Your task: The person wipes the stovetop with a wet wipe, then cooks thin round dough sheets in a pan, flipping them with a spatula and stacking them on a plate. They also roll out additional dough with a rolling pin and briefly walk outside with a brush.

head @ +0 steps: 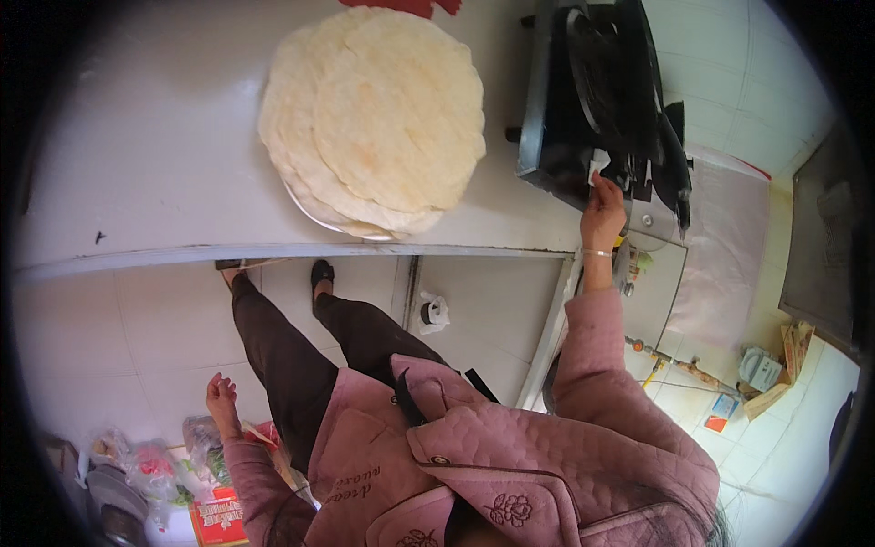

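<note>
My right hand (604, 210) reaches to a black metal appliance (557, 137) at the upper right and pinches a small white piece of paper or cloth (599, 164) against its lower part. My left hand (222, 398) hangs low at my left side, fingers loosely curled; nothing shows in it. On the pale counter (171, 171) lies a stack of large round flatbreads (400, 116), its white plate (321, 220) showing at the near rim. Dark pans or lids (601, 75) stand on or in the appliance; what kind cannot be told.
A red cloth (403, 7) lies beyond the flatbreads. The counter's front edge (301, 253) runs before my legs. Plastic bags of food (154, 472) and a red box (219, 521) are at lower left. A white plastic bag (433, 312) sits below the counter. Gas piping (683, 372) runs at right.
</note>
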### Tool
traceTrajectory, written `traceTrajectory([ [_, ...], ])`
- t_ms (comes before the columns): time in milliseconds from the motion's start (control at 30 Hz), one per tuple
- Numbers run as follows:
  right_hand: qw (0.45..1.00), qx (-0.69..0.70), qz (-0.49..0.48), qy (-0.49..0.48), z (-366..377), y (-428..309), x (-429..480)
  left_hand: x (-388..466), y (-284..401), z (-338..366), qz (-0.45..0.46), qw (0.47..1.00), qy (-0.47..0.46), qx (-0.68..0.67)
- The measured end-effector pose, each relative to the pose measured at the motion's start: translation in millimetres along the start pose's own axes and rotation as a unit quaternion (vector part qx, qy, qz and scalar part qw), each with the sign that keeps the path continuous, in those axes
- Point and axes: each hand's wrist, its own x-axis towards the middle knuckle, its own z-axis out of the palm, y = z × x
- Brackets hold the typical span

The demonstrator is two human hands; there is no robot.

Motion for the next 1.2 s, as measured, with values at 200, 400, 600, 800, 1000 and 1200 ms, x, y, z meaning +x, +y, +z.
traceTrajectory([
  [200, 0.996, 0.093, -0.006, -0.011, 0.7, -5.9, 5.0, -13.1, -63.2, 27.7, -0.007, 1.0, -0.028, 0.001],
  [400, 0.978, 0.206, 0.017, 0.039, -8.7, 16.4, 4.3, -24.7, -57.0, 33.3, 0.005, 1.0, -0.017, 0.01],
  [600, 0.96, 0.148, 0.237, 0.011, 4.8, 131.5, 28.6, -22.3, -45.6, 29.9, 0.006, 1.0, 0.005, -0.007],
  [800, 0.949, 0.119, 0.259, -0.134, -1.3, 146.7, 56.2, -20.9, -51.8, 34.9, -0.005, 1.0, -0.007, -0.006],
  [1000, 0.953, 0.167, 0.208, -0.147, -7.0, 144.5, 52.8, -16.5, -59.5, 51.1, -0.017, 1.0, -0.02, 0.001],
  [1200, 0.936, 0.252, 0.193, -0.153, -1.6, 164.3, 48.9, -7.2, -66.1, 57.9, -0.016, 0.999, -0.02, 0.023],
])
